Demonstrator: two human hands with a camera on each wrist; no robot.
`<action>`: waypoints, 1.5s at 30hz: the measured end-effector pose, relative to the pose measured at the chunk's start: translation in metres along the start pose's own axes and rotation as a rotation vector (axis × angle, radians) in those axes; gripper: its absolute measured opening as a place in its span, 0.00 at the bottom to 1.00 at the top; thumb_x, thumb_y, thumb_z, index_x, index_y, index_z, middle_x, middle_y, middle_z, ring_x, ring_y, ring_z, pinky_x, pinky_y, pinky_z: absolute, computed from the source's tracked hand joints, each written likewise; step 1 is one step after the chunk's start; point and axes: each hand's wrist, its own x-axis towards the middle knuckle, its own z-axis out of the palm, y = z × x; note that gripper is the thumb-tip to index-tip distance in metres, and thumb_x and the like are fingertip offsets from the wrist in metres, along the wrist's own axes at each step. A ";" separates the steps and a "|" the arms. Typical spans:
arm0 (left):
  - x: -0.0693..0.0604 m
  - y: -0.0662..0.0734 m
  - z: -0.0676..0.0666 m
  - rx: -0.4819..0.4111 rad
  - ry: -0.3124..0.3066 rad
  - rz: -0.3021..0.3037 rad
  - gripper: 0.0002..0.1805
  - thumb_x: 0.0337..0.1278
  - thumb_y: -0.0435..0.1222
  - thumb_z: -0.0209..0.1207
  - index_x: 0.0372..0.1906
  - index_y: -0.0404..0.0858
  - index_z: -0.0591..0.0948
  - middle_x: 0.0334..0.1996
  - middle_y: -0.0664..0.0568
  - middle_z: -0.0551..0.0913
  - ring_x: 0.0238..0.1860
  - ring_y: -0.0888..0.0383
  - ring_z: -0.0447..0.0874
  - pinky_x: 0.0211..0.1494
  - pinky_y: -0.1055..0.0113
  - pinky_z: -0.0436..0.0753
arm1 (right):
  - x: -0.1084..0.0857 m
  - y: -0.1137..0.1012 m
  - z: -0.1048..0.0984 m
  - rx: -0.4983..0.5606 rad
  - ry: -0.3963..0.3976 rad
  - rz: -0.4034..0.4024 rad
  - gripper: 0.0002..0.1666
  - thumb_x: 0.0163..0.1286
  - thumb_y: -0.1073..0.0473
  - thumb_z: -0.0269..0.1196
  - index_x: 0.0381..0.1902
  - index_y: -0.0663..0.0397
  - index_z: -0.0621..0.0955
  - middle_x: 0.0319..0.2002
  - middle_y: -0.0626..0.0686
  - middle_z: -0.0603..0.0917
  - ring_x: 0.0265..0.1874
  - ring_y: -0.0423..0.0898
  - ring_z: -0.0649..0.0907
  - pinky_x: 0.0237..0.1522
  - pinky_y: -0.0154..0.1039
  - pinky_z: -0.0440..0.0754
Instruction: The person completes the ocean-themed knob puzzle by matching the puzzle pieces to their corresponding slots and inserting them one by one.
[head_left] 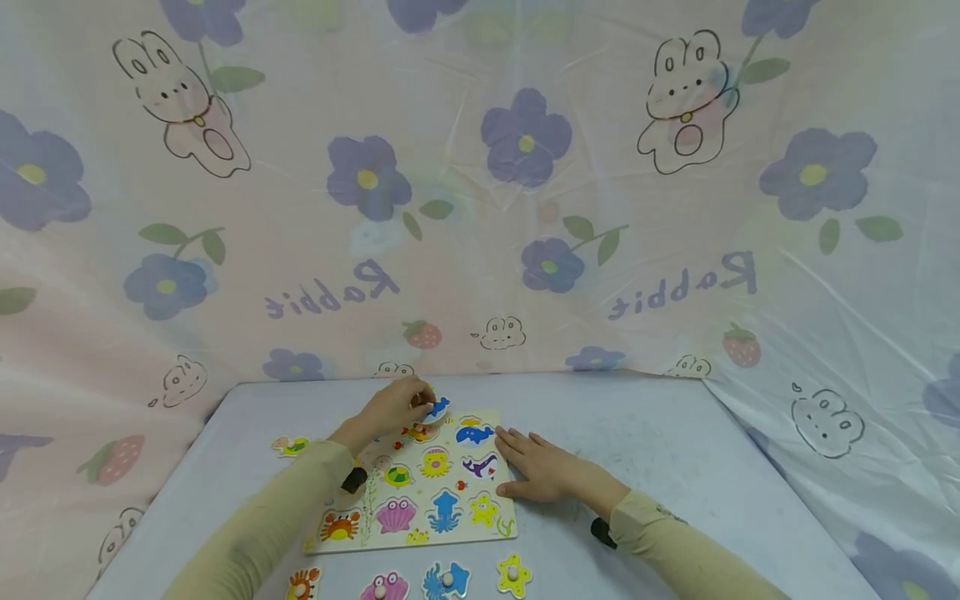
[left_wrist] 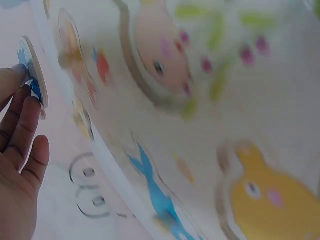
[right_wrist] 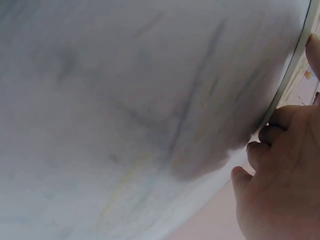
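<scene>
A flat white-bordered puzzle piece with a blue sea-animal print (head_left: 439,407) is pinched in the grip of the left hand (head_left: 390,407), near the far edge of the cream rectangular puzzle board (head_left: 360,546). Only the left wrist view exposes the piece's pale rim. The right hand (head_left: 546,471) lies at the board's right edge, fingers spread. Only the head view shows the knobbed yellow star-shaped piece (head_left: 513,575) on the white table (head_left: 645,442).

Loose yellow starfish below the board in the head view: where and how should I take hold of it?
Pinch the knob at the middle of the loose yellow starfish, coming down from above, probably from the right. It lies flat with the knob up, and the blue squid piece sits to its left.
</scene>
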 end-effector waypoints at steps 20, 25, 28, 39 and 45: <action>0.016 0.040 0.026 0.059 -0.117 0.111 0.05 0.71 0.39 0.66 0.47 0.46 0.86 0.39 0.62 0.79 0.38 0.63 0.76 0.48 0.67 0.81 | 0.001 -0.001 0.000 -0.080 0.016 -0.003 0.55 0.72 0.23 0.52 0.83 0.50 0.57 0.84 0.50 0.52 0.82 0.52 0.54 0.79 0.57 0.54; 0.018 0.041 0.034 0.102 -0.137 0.136 0.03 0.71 0.40 0.66 0.44 0.48 0.86 0.37 0.63 0.78 0.36 0.64 0.75 0.44 0.69 0.79 | 0.001 0.000 0.001 -0.074 0.021 -0.005 0.55 0.72 0.23 0.53 0.83 0.50 0.57 0.84 0.50 0.51 0.82 0.52 0.54 0.79 0.58 0.53; 0.020 0.040 0.038 0.112 -0.148 0.154 0.03 0.70 0.40 0.66 0.44 0.49 0.86 0.36 0.64 0.78 0.35 0.65 0.74 0.42 0.70 0.78 | 0.000 0.000 0.001 -0.072 0.024 -0.006 0.56 0.72 0.23 0.52 0.84 0.50 0.56 0.84 0.50 0.51 0.82 0.52 0.53 0.79 0.58 0.53; 0.027 0.040 0.048 0.157 -0.160 0.205 0.04 0.71 0.42 0.66 0.45 0.50 0.87 0.39 0.64 0.80 0.35 0.67 0.75 0.44 0.69 0.79 | -0.001 -0.002 -0.002 -0.060 0.028 -0.007 0.55 0.72 0.24 0.54 0.83 0.52 0.57 0.84 0.51 0.52 0.82 0.53 0.54 0.79 0.59 0.53; 0.027 0.043 0.050 0.145 -0.177 0.178 0.04 0.70 0.42 0.66 0.45 0.50 0.86 0.38 0.64 0.80 0.35 0.66 0.75 0.45 0.69 0.79 | -0.002 -0.002 -0.001 -0.061 0.026 -0.003 0.56 0.72 0.24 0.54 0.83 0.52 0.57 0.84 0.50 0.52 0.82 0.52 0.54 0.79 0.58 0.53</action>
